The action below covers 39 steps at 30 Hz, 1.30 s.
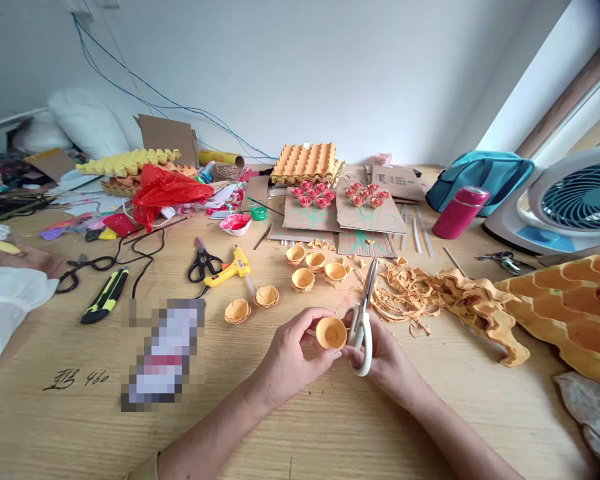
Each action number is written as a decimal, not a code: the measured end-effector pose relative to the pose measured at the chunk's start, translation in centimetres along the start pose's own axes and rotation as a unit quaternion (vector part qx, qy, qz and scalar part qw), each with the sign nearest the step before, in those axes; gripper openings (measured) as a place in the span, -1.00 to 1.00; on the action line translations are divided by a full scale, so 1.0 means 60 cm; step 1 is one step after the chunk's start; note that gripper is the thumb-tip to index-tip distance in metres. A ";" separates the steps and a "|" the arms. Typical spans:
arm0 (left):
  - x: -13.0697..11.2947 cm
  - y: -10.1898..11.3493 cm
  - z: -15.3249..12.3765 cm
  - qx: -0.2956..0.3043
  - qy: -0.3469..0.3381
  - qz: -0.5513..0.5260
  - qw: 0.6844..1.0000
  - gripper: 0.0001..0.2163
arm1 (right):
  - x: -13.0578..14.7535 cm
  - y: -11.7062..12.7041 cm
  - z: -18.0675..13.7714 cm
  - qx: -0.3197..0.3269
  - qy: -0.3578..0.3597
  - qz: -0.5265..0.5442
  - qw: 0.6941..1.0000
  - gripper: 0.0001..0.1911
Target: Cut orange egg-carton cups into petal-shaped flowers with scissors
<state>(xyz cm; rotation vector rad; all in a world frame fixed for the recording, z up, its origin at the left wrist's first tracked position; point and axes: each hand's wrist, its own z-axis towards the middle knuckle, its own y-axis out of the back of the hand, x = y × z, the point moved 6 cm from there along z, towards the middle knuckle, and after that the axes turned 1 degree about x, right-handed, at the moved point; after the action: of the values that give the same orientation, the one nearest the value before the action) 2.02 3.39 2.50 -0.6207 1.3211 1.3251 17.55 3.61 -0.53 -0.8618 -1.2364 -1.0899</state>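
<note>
Between the thumb and fingers of my left hand (297, 347) is a small orange egg-carton cup (331, 333), its hollow side facing me. My right hand (387, 360) is closed round a pair of white-handled scissors (364, 320), whose blades point up and away, close together. The thumb side of that hand comes near the cup's right edge. Ahead of my hands stand several cut orange cups (303, 279), and two more layered cups (267, 297) lie to the left. Curly orange trimmings (405, 293) are heaped to the right of the scissors.
A yellow glue gun (230, 268), black scissors (203, 261) and a utility knife (105, 295) lie left. Red paper flowers on cardboard (313, 217) stand behind. Egg trays (570, 313), a pink bottle (461, 212) and a fan (575, 193) are right. Another person's hand (25, 259) is far left.
</note>
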 end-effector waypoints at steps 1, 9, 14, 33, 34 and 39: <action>-0.005 0.003 0.000 -0.011 -0.018 0.033 0.999 -0.68 | -0.004 0.000 -0.001 0.003 -0.005 0.010 1.000 -0.60; -0.012 0.010 -0.006 -0.016 -0.102 0.197 0.975 -0.55 | -0.021 0.014 -0.003 -0.026 -0.009 0.031 0.999 -0.68; -0.001 0.002 -0.009 0.000 -0.100 0.228 0.969 -0.53 | -0.013 0.007 -0.005 -0.034 -0.005 0.032 0.999 -0.66; 0.050 -0.037 -0.004 0.175 0.109 -0.168 0.964 -0.40 | 0.027 -0.001 -0.010 -0.037 0.074 -0.141 0.987 -0.82; 0.052 -0.040 -0.006 0.187 0.120 -0.193 0.956 -0.39 | 0.028 -0.001 -0.010 -0.034 0.074 -0.144 0.986 -0.82; 0.062 -0.043 -0.011 0.206 0.161 -0.261 0.929 -0.37 | 0.025 0.002 -0.009 -0.033 0.059 -0.131 0.989 -0.85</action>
<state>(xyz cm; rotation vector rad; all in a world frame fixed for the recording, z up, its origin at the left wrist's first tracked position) 3.21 3.38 -1.91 -0.8406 1.5036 0.5026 17.82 2.90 0.88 -0.6866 -1.2432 -1.3797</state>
